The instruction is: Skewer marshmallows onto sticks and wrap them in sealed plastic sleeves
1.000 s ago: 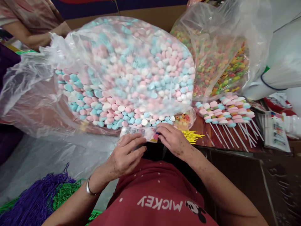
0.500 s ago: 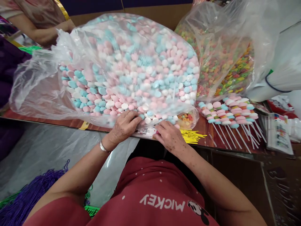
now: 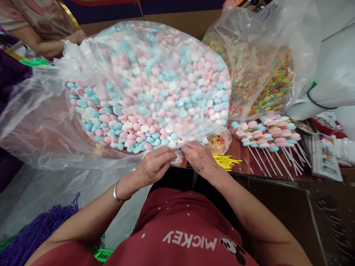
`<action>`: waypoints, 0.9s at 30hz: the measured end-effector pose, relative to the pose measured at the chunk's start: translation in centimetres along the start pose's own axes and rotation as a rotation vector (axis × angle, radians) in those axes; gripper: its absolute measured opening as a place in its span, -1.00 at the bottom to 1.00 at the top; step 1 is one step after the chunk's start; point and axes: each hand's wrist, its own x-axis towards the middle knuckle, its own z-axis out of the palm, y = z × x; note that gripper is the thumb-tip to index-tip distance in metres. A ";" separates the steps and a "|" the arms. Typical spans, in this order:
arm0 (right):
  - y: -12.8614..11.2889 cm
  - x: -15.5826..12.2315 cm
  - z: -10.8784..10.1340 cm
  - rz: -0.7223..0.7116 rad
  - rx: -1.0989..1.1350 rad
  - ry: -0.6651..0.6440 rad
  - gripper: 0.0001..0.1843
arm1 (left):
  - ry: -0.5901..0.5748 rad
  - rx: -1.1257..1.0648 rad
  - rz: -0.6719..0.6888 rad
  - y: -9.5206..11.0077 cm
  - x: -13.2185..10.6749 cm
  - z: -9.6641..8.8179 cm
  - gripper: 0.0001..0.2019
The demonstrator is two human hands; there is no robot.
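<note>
A large clear plastic bag [image 3: 30, 144] full of pink, blue and white candies [image 3: 141, 135] lies in front of me. My left hand [image 3: 155, 165] is closed at its near edge, thumb and fingertips pinched together; what they grip is too small to make out. Close beside it, my right hand [image 3: 200, 159] has its fingers bent and pressed on a small printed plastic packet [image 3: 181, 160] at the table edge. Colourful ring candies [image 3: 217, 141] show through plastic just beyond my right hand. Yellow twist ties [image 3: 226, 162] lie to the right of that hand.
Candy skewers [image 3: 266, 133] on white sticks lie on the table [image 3: 238, 162] at right, near flat packets [image 3: 325, 157]. Behind them stands a bag of ring candies [image 3: 257, 81]. Purple bead strings [image 3: 41, 227] hang at lower left. Another person's arm [image 3: 50, 46] is at upper left.
My left hand has drawn back toward me and slightly right, its fingers now pinched. The big bag's loose left side has slid down over the table edge. My right hand stays nearly in place.
</note>
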 end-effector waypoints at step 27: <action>2.8 -4.9 -5.1 0.324 0.933 0.224 -0.80 | -0.252 -0.807 -0.663 2.5 5.5 2.5 -0.83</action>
